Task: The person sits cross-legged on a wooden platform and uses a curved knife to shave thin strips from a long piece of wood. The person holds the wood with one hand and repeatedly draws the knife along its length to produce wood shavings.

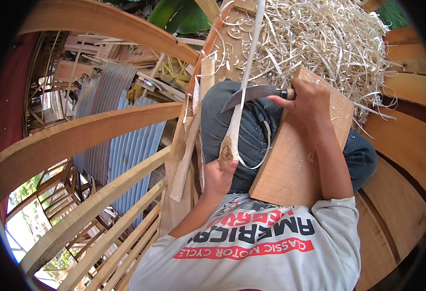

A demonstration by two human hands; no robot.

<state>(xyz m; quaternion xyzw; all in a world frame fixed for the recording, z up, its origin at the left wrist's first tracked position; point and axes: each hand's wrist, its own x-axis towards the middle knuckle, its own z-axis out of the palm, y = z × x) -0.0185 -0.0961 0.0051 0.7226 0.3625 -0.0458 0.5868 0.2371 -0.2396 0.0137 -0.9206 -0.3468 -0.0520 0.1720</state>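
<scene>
My left hand (218,179) is closed around the thick brown butt of a long pale stalk (236,121), which runs up and away past the top edge. In my right hand (309,99) is a curved knife (252,94), gripped by its short handle. Its dark blade crosses the stalk above the left hand, over my bent knee. A thin peeled strip (263,160) curls off near the butt and hangs in a loop. A wide wooden board (295,160) lies slanted across my lap beneath the right forearm.
A big heap of pale curled shavings (324,39) covers the planks ahead. Curved slatted planks (407,145) close in the right side. Wooden rails (92,128) run along the left, with a narrow wood strip (186,160) by my knee. Beyond lie corrugated metal sheets (135,140) and scrap wood.
</scene>
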